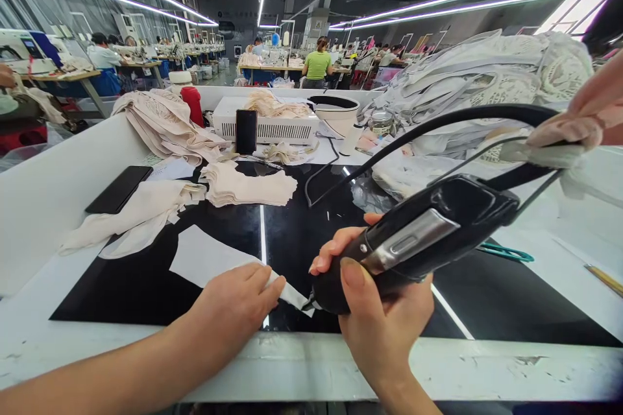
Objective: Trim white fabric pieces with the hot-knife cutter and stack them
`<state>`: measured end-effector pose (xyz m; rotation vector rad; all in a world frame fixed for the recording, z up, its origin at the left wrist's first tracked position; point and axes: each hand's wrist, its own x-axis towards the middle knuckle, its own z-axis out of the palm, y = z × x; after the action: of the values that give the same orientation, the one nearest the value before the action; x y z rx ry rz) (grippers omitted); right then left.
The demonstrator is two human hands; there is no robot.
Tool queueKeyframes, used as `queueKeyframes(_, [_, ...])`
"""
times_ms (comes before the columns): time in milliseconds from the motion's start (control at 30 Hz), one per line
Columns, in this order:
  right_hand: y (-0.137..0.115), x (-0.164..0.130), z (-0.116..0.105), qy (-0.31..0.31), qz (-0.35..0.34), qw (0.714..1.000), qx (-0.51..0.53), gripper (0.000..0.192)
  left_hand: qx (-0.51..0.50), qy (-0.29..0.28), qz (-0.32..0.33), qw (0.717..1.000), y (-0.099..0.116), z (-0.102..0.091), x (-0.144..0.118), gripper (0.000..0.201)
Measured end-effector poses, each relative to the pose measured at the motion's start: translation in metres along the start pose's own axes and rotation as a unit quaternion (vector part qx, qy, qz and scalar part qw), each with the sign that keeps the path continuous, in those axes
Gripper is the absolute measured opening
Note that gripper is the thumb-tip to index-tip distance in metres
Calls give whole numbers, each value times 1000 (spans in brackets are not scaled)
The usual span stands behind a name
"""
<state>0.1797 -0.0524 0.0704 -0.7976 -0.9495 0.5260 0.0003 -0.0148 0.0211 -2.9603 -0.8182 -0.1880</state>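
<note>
My left hand (241, 295) presses a curved white fabric piece (204, 256) onto the black work surface (146, 292), its fingers closed along the piece's narrowing end. My right hand (382, 301) is wrapped round a black corded handheld tool (413, 233) with a silver side plate. The tool tilts down to the left, and its narrow metal tip (310, 303) meets the pointed end of the fabric, just right of my left fingers. Behind my hands lies a stack of cream fabric pieces (248, 185).
Loose cream cloth (141, 214) and a dark phone (119, 189) lie left; another phone (246, 131) stands before a white vented box (224, 123). White fabric heaps (462, 78) rise right. The tool's cable (438, 118) arches toward cloth-wrapped cords. Teal-handled snips (509, 251) lie right.
</note>
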Motion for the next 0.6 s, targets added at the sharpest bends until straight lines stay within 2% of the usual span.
queueKeyframes(33, [0,0,0,1,1,1000,-1,44,8,19,6,1000,3,0,-1,27])
queueKeyframes(133, [1,0,0,9,2,1000,-2,45,22,71,18,997,10,2,-4,62])
queueKeyframes(200, [0,-1,0,10,3,1000,0,44,37,91,21,995,14,6,-5,72])
queueKeyframes(400, [1,6,0,9,-6,1000,21,43,55,119,13,991,21,23,-11,74])
queueKeyframes(600, [13,23,8,6,-19,999,34,45,47,137,9,989,25,27,-13,78])
